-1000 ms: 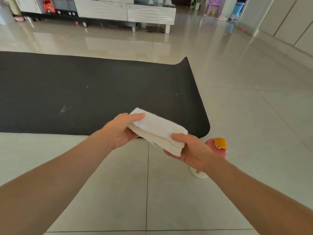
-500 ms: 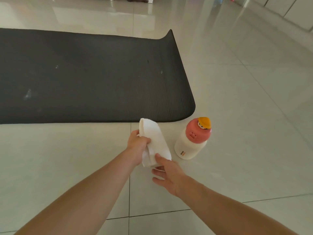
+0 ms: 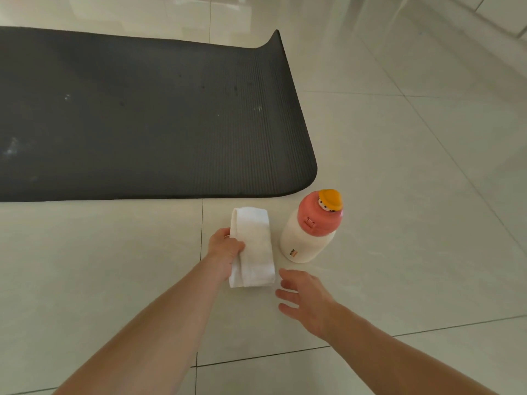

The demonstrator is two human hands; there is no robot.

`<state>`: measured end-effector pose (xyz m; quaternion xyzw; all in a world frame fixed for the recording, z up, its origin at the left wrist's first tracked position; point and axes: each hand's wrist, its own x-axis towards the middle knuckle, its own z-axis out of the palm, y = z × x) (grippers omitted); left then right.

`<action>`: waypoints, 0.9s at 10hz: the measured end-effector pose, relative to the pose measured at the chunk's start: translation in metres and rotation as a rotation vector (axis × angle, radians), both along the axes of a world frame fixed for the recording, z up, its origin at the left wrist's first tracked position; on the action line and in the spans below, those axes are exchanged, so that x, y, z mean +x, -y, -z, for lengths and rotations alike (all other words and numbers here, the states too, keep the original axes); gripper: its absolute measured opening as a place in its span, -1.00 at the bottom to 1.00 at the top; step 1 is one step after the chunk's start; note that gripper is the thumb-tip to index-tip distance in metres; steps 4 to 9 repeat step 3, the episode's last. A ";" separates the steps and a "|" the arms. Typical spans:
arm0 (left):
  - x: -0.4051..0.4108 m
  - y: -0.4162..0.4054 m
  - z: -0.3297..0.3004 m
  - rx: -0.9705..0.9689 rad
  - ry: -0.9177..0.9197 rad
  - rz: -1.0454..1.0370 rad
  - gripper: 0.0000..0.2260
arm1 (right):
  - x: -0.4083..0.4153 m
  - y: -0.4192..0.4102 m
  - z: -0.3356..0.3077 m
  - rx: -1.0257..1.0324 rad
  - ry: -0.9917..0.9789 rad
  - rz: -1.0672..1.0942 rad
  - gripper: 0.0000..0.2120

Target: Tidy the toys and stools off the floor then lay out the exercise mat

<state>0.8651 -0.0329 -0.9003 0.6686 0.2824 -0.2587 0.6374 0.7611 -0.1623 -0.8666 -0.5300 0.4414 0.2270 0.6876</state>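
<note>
Since half a second ago the folded white towel (image 3: 254, 246) has come lower and now lies lengthwise close to the floor beside the bottle, and the right hand (image 3: 306, 300) has let go of it and drawn back.

Glossy pale floor tiles (image 3: 399, 172) with dark grout lines fill most of the view. The black ribbed exercise mat (image 3: 148, 118) is laid out flat across the upper left, its far right corner curling up slightly; its near edge runs just beyond the towel and bottle.

A cream bottle (image 3: 309, 240) stands upright on the tiles just right of the towel, capped in pink with a small yellow-hatted figure on top. Small orange lettering near its base is too blurred to read.

Gripping the towel's left edge near the middle, the left hand (image 3: 225, 248) has its fingers curled round the cloth. Nearer the camera, just off the towel's near right corner, the right hand is spread with relaxed fingers, holding nothing.
</note>
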 end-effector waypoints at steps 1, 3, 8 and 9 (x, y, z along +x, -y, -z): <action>-0.002 0.004 0.000 0.099 0.053 -0.005 -0.59 | 0.003 -0.001 0.000 0.005 0.000 -0.024 -0.73; 0.007 -0.006 -0.018 0.236 0.107 -0.209 -0.65 | 0.012 -0.012 -0.005 -0.034 0.037 -0.109 -0.79; 0.007 -0.006 -0.018 0.236 0.107 -0.209 -0.65 | 0.012 -0.012 -0.005 -0.034 0.037 -0.109 -0.79; 0.007 -0.006 -0.018 0.236 0.107 -0.209 -0.65 | 0.012 -0.012 -0.005 -0.034 0.037 -0.109 -0.79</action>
